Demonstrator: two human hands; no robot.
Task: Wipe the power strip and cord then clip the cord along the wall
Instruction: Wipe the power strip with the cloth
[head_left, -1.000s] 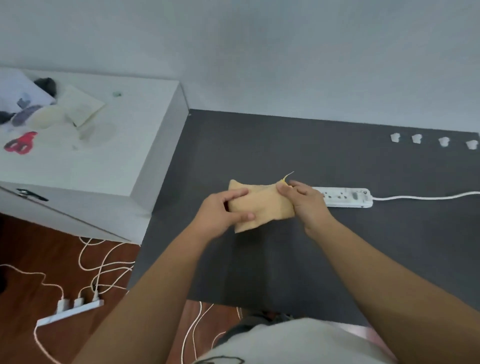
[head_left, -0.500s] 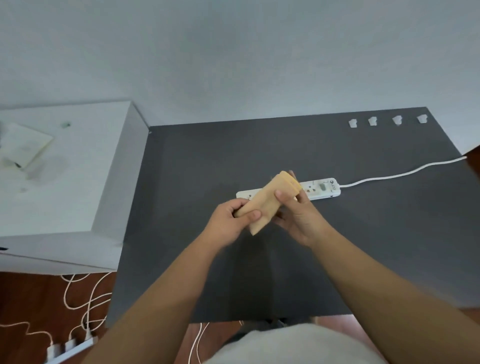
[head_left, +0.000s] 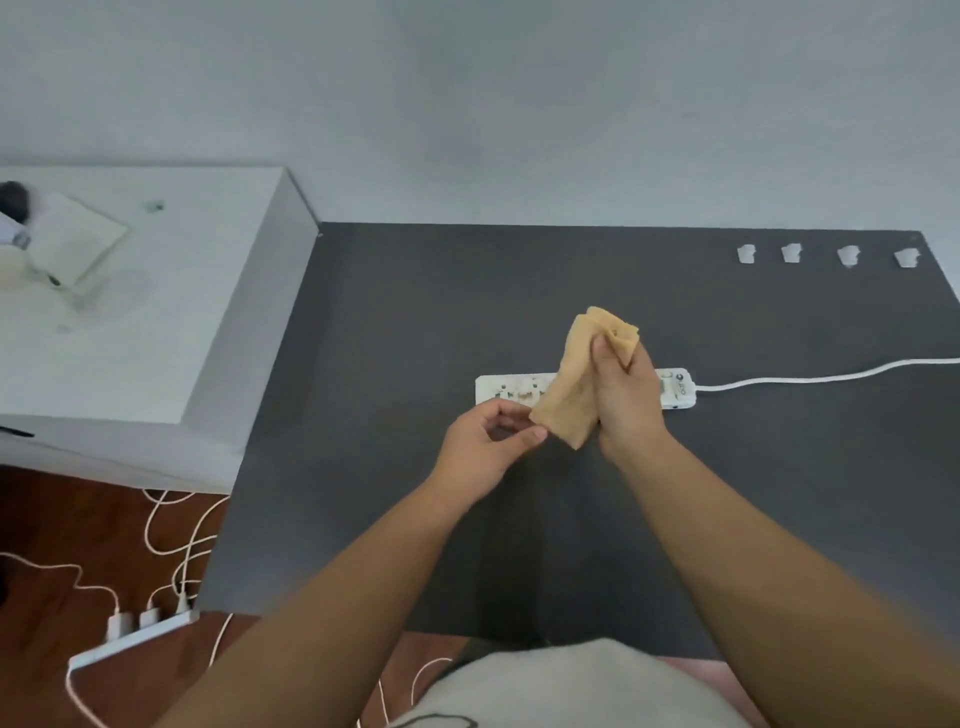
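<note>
A white power strip (head_left: 511, 388) lies flat on the dark grey table (head_left: 395, 322), its white cord (head_left: 810, 378) running off to the right edge. My right hand (head_left: 626, 400) grips a folded tan cloth (head_left: 576, 384) upright, just above the strip's middle, hiding that part. My left hand (head_left: 485, 449) pinches the cloth's lower left corner with thumb and fingers. Several white cord clips (head_left: 826, 255) sit in a row at the table's far right, near the wall.
A white cabinet (head_left: 156, 332) with papers and small items stands at the left, lower than eye level. On the wooden floor below it lies another power strip (head_left: 130, 636) with chargers and looped white cables (head_left: 176, 540). The grey wall (head_left: 467, 104) rises behind the table.
The cloth has been folded from a flat spread into a narrow upright bundle. My right hand now holds it higher, and the left hand has slipped down to its lower corner.
</note>
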